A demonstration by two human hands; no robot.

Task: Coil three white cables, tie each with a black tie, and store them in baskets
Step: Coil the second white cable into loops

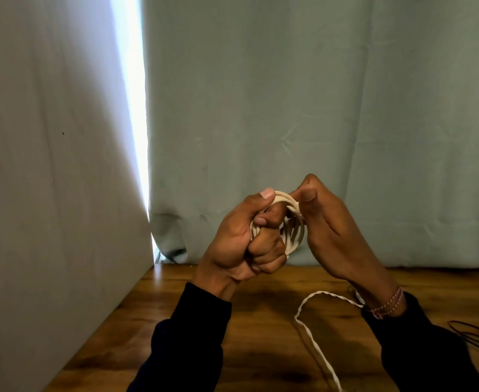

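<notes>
The white cable (290,233) is partly wound into a coil held in the air above the tabletop (261,321), in front of a green curtain (317,108). The left hand (241,244) has its grip clamped round the near side of the loops, thumb pressed on top. The right hand (331,230) pinches the coil's upper right edge, laying on another turn. The loose tail runs down past the right wrist and trails across the tabletop toward the near edge. To coil well, each turn should probably match the others in size, with the left grip firm so no loop springs free. Thin black ties (476,333) lie at far right.
</notes>
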